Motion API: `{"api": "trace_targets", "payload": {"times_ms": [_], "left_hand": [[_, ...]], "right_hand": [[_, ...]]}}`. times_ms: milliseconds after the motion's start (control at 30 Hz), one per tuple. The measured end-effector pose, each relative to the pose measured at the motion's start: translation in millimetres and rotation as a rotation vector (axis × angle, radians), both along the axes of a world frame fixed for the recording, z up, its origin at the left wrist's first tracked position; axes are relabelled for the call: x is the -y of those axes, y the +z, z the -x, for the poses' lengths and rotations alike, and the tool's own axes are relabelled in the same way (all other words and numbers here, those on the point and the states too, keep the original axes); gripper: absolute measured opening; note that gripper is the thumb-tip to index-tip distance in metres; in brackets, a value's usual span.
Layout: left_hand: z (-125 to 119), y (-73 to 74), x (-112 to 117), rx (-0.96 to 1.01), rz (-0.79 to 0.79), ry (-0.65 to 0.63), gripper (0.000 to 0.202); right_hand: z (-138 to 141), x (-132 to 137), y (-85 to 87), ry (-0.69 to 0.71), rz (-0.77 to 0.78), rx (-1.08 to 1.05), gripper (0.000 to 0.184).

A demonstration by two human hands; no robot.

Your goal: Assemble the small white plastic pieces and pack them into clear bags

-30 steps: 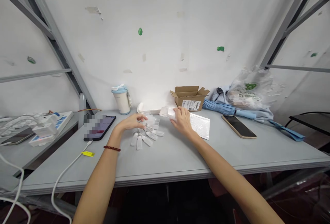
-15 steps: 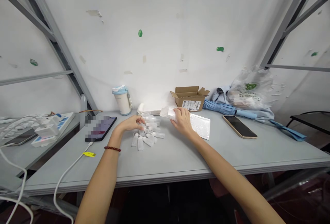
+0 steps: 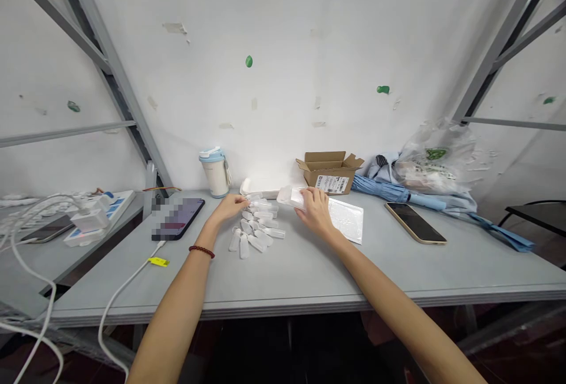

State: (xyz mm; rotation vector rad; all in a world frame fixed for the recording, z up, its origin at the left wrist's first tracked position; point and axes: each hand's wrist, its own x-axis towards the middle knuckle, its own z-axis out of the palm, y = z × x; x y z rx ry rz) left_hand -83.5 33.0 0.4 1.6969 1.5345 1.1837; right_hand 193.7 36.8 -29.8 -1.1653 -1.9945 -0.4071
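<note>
Several small clear plastic bottles (image 3: 254, 232) lie in a heap on the grey table (image 3: 309, 266). My left hand (image 3: 230, 208), with a red bead bracelet on the wrist, reaches to the far end of the heap, its fingertips pinched on one small bottle there. My right hand (image 3: 315, 210) is closed on a clear plastic packet (image 3: 290, 196) held just above the table, next to a white bubble mailer (image 3: 347, 219).
A dark phone (image 3: 177, 219) on a white cable lies to the left, and a white-and-blue cup (image 3: 215, 171) stands behind. At the back are an open cardboard box (image 3: 329, 171), a blue umbrella (image 3: 389, 190) and a plastic bag (image 3: 435, 157). Another phone (image 3: 414, 222) lies right. A power strip (image 3: 95, 219) sits far left.
My left hand has reached a little farther back along the heap of bottles. The view has shifted slightly; my right hand keeps its hold on the packet.
</note>
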Motion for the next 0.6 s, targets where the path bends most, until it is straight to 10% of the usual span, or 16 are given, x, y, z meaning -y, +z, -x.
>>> {"api": "trace_targets", "payload": {"times_ms": [600], "left_hand": [[-63, 9.5, 16, 0.167, -0.125, -0.042, 0.033]], "right_hand": [[2, 4, 2.3, 0.031, 0.039, 0.032, 0.04]]}}
